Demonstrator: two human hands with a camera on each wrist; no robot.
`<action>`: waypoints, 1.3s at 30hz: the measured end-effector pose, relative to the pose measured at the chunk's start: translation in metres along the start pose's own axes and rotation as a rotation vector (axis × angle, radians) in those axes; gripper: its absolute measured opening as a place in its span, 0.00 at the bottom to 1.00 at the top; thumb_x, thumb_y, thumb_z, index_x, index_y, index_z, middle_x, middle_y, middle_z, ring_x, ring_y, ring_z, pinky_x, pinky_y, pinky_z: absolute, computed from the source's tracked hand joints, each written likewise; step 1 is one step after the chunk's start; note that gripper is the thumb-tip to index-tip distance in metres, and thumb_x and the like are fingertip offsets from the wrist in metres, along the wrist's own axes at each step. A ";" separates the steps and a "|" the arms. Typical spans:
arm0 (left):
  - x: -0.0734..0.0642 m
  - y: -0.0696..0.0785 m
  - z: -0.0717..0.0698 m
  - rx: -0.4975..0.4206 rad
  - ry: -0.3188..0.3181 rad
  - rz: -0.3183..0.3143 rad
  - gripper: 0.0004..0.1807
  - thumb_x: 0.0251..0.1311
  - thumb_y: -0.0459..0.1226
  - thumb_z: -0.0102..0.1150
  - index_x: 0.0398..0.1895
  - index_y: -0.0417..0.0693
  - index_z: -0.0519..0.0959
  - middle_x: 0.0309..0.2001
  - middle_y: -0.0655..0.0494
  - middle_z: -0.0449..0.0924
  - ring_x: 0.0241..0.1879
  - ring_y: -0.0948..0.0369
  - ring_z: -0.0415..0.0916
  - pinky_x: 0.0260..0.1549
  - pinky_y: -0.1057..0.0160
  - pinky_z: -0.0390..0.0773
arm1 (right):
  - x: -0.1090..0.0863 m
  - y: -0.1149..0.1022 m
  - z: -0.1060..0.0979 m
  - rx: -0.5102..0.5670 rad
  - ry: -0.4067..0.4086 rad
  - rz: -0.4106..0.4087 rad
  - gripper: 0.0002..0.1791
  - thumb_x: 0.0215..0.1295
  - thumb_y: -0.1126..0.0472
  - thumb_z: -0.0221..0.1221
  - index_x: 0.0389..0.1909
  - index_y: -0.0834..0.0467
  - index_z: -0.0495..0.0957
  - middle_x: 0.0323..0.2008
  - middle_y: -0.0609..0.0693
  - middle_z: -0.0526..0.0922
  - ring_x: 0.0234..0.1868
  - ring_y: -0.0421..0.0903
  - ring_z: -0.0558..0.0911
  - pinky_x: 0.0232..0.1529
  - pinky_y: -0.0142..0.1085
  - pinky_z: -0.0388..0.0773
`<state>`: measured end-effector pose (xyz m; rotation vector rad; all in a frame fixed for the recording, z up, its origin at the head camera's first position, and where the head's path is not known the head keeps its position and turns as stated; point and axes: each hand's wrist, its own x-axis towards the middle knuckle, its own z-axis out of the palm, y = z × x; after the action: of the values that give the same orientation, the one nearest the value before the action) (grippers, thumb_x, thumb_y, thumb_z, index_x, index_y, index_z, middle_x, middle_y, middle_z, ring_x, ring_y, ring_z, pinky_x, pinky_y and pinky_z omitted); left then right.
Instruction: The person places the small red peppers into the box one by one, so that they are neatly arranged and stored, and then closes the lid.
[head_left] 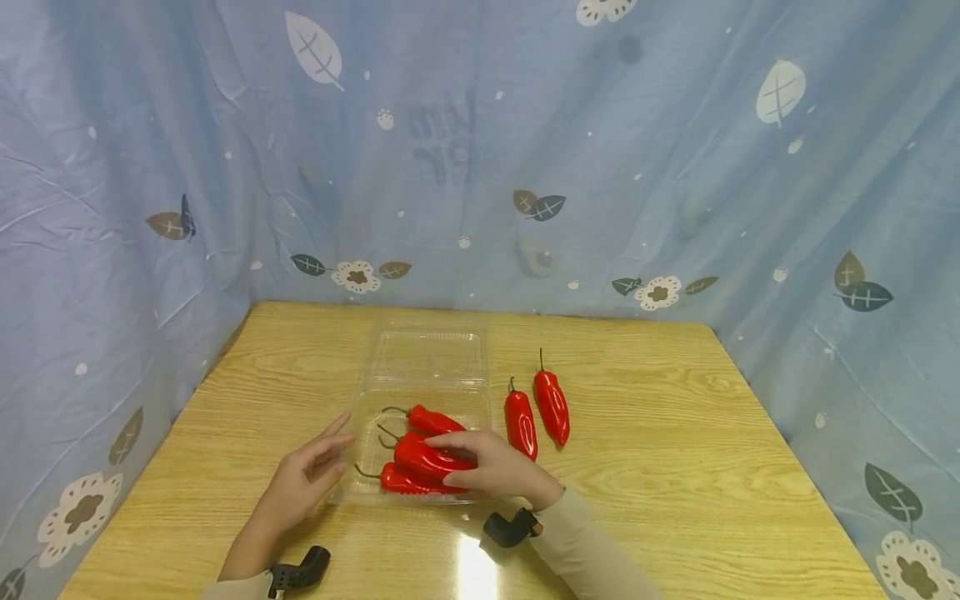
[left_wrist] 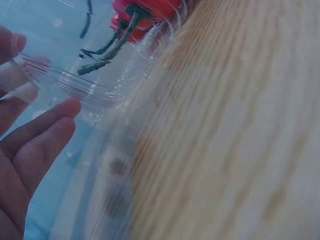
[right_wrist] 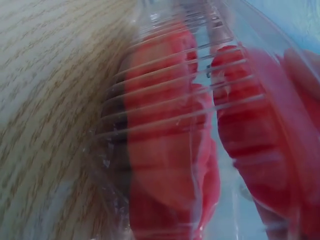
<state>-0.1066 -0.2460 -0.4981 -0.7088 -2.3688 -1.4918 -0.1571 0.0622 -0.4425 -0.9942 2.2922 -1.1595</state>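
Wooden table (head_left: pixel 675 467) is backed by blue cloth (head_left: pixel 112 208). One pepper (head_left: pixel 423 457) is gripped over the clear tray (head_left: pixel 360 425) by the right hand (head_left: pixel 498 467). Relaxed fingers of the left hand (head_left: pixel 303 483) are held beside it, holding nothing.

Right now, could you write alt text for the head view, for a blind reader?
The right hand holds a red pepper in a clear tray; the open left hand touches the tray's edge. Two peppers lie beside it on the table.
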 end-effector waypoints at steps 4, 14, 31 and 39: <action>0.000 -0.001 0.000 -0.009 0.017 -0.001 0.17 0.60 0.23 0.55 0.53 0.27 0.73 0.67 0.31 0.59 0.60 0.76 0.66 0.54 0.81 0.70 | 0.002 0.000 0.002 -0.054 -0.007 -0.025 0.27 0.60 0.63 0.64 0.62 0.50 0.73 0.55 0.47 0.79 0.43 0.38 0.73 0.46 0.25 0.74; 0.000 -0.001 0.000 0.007 0.007 -0.012 0.17 0.61 0.23 0.55 0.54 0.28 0.73 0.68 0.32 0.58 0.61 0.73 0.67 0.55 0.79 0.71 | 0.003 -0.003 0.003 -0.116 -0.022 -0.016 0.29 0.59 0.62 0.64 0.63 0.46 0.72 0.58 0.45 0.78 0.47 0.37 0.74 0.49 0.25 0.73; 0.001 -0.001 0.001 -0.003 0.035 -0.005 0.17 0.58 0.22 0.56 0.52 0.28 0.74 0.67 0.32 0.60 0.59 0.73 0.68 0.54 0.80 0.72 | 0.004 0.001 0.004 -0.050 -0.006 0.029 0.31 0.58 0.59 0.66 0.63 0.46 0.71 0.58 0.43 0.77 0.52 0.39 0.74 0.53 0.29 0.74; 0.001 0.002 0.000 0.012 0.022 0.010 0.17 0.59 0.22 0.56 0.53 0.28 0.74 0.67 0.32 0.60 0.59 0.75 0.67 0.54 0.80 0.71 | 0.003 0.004 0.005 0.033 0.033 0.017 0.30 0.60 0.59 0.64 0.64 0.50 0.70 0.61 0.44 0.75 0.62 0.42 0.72 0.63 0.34 0.72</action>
<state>-0.1066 -0.2447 -0.4959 -0.6966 -2.3528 -1.4725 -0.1582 0.0587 -0.4485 -0.9483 2.2947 -1.2111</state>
